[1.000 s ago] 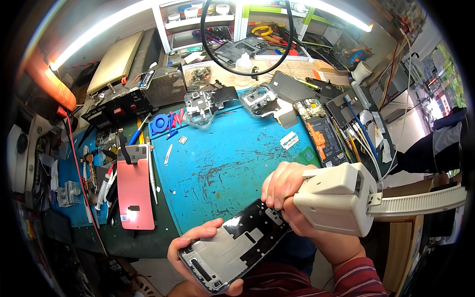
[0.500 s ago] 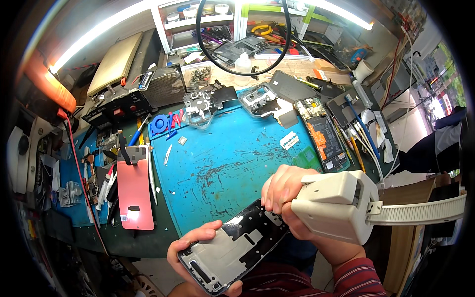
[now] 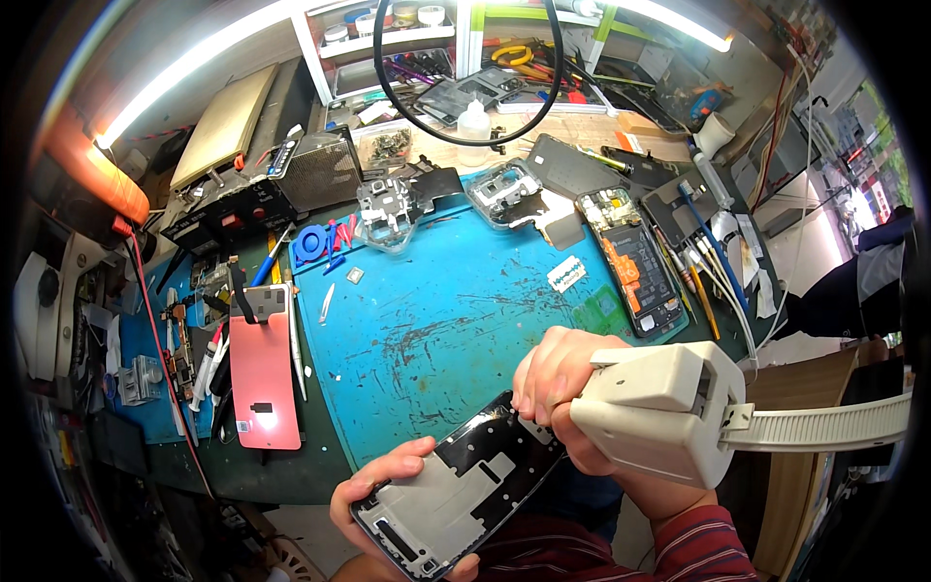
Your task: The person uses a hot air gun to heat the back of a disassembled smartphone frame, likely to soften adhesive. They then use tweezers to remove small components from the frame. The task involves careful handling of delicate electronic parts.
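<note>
A phone frame (image 3: 456,485), silver-grey and black on its inner side, is held tilted over the near edge of the bench. My left hand (image 3: 388,475) grips its lower left end, fingers along one long edge and thumb at the bottom. At the upper right end, my right hand (image 3: 551,380) is closed, its fingertips pinched together against the frame's corner. Whatever lies inside that pinch is hidden. A bulky white plastic device (image 3: 659,412) with a ribbed strap covers the back of my right hand and wrist.
Beyond the frame lies a scratched blue work mat (image 3: 417,310) with a razor blade (image 3: 566,275) on it. An opened phone (image 3: 635,267) with battery rests at the right. A pink phone panel (image 3: 265,378) lies left. A black ring (image 3: 465,144) hangs over the back.
Both hands keep their grip on the phone frame, which has hardly moved. The white device on my right wrist has shifted slightly right and down.
</note>
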Demonstrator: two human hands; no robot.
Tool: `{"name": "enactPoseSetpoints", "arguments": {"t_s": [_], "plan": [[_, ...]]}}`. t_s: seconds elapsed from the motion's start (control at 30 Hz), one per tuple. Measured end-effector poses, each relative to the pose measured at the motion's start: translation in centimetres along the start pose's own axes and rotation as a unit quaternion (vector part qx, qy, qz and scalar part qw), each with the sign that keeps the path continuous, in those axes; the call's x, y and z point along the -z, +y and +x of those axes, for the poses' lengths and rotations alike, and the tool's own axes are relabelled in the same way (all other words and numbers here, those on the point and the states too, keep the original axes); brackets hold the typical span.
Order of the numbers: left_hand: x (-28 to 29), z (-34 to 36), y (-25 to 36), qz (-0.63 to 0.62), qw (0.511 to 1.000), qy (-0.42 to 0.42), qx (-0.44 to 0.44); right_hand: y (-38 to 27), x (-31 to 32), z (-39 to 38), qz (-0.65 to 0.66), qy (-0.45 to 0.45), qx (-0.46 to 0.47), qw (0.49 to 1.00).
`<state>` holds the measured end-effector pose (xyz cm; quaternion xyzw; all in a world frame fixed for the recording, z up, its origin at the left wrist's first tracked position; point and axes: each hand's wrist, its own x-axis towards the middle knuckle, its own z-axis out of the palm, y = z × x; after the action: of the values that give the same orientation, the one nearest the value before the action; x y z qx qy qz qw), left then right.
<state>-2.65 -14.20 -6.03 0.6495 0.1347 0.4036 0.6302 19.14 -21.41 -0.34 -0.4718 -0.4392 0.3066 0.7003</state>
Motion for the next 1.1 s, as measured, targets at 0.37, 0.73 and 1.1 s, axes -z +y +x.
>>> {"name": "enactPoseSetpoints", "arguments": {"t_s": [0.37, 0.73, 1.1], "plan": [[-0.2, -0.2, 0.4, 0.032, 0.999, -0.001, 0.003, 1.0, 1.1, 0.4, 0.075, -0.061, 0.035, 0.995], [-0.1, 0.0, 0.9, 0.056, 0.998, -0.014, 0.004, 1.2, 1.7, 0.0, 0.009, -0.057, 0.055, 0.997], [-0.3, -0.2, 0.6, 0.034, 0.999, -0.005, -0.005, -0.7, 0.2, -0.1, 0.051, 0.046, -0.023, 0.997]]}}
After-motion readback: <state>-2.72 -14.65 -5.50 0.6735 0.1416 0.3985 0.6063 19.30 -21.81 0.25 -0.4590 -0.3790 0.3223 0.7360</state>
